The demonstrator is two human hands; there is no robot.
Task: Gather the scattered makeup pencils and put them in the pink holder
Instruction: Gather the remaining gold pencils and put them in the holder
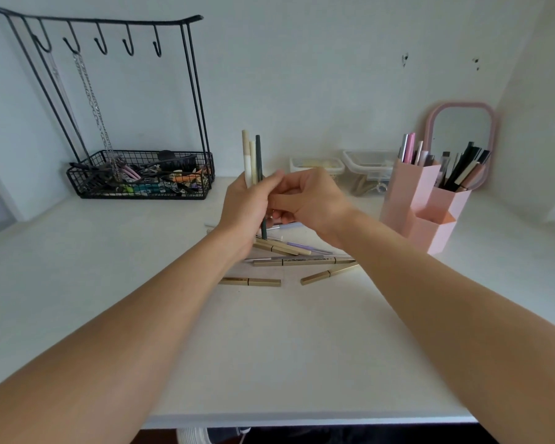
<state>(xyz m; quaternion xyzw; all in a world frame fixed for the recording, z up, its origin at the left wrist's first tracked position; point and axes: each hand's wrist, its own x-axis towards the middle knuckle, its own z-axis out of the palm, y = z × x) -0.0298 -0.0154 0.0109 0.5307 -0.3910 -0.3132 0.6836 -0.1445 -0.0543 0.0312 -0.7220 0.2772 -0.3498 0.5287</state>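
We hold three pencils [253,158] upright in our left hand [242,206]; right hand [311,200] pinches the dark one. Pink holder [420,203] stands rightward, nearer the right hand. Loose pencils [298,261] lie flat on tabletop [109,283].

Wire basket [141,174] contents blur together; perhaps clips, too small.

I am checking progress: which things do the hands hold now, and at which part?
The left hand grips three upright pencils around their lower middle. The right hand touches that bundle; its own grip cannot be told.
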